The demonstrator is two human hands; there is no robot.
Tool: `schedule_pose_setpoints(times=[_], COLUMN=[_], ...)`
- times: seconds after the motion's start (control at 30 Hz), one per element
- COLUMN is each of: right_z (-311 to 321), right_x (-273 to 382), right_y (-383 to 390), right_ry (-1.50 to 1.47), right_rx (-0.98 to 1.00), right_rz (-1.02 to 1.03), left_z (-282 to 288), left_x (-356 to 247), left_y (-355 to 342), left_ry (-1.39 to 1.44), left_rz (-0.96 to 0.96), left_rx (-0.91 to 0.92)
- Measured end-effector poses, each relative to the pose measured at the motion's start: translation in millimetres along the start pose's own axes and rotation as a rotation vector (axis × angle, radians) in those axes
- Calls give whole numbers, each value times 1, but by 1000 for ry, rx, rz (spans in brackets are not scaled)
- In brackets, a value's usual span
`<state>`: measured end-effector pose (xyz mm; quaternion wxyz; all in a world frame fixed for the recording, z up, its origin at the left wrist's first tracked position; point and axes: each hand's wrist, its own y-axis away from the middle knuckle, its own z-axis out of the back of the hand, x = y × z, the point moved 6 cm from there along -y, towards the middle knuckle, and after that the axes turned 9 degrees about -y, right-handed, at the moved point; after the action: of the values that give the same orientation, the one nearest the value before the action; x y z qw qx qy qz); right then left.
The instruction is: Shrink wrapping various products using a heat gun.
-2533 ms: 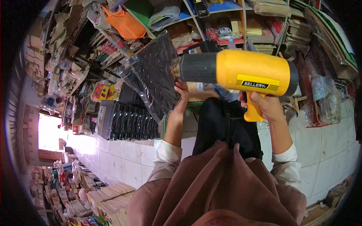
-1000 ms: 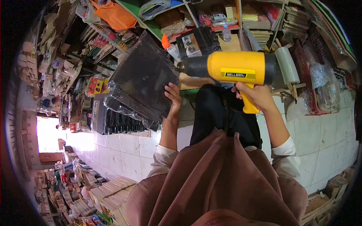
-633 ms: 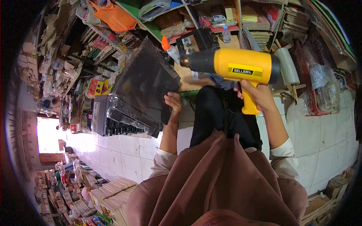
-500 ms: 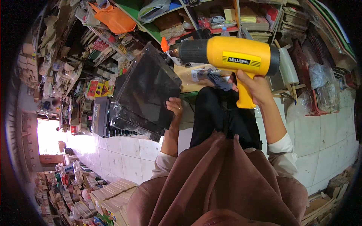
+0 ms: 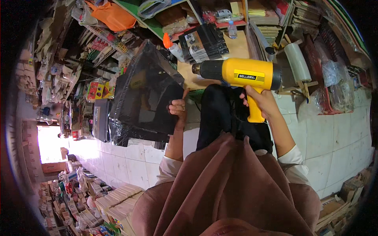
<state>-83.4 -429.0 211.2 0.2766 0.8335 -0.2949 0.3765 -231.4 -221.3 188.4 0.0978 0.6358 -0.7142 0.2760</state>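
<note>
My left hand (image 5: 177, 108) is closed on a black flat package (image 5: 143, 90) wrapped in glossy, crinkled clear film, held tilted on the left. My right hand (image 5: 260, 100) grips the handle of a yellow heat gun (image 5: 246, 71) with a black front, its nozzle pointing left toward the package, a short gap from it. Behind them, a wooden work surface (image 5: 244, 50) carries a black plastic-wrapped stack (image 5: 202, 43), a white bottle with an orange cap (image 5: 175, 49) and a small clear bottle (image 5: 232, 32).
Crowded shelves (image 5: 267, 11) line the back and left. A roll of clear film (image 5: 298, 63) is at the right, a dark flat stack (image 5: 101, 120) behind the package. Cardboard piles (image 5: 116, 200) lie at lower left on the tiled floor. A bright doorway (image 5: 49, 143) is far left.
The heat gun has come down since half a second ago, and its nozzle is farther from the package than at first. The package has shifted and turned slightly in my left hand.
</note>
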Motion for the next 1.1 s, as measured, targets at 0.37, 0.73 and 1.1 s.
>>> schedule_pose_setpoints(times=[0.37, 0.73, 1.1], right_z=[19, 34, -10], right_x=[-43, -9, 8], right_y=[0, 53, 79], right_ry=[-95, -116, -97], right_rx=[-16, -3, 158], right_rz=[-155, 58, 81], left_z=[-2, 9, 7], left_x=[5, -54, -74], left_y=[-9, 21, 44], left_ry=[-105, -203, -557], left_rz=[-31, -175, -518], left_rx=[-43, -37, -200])
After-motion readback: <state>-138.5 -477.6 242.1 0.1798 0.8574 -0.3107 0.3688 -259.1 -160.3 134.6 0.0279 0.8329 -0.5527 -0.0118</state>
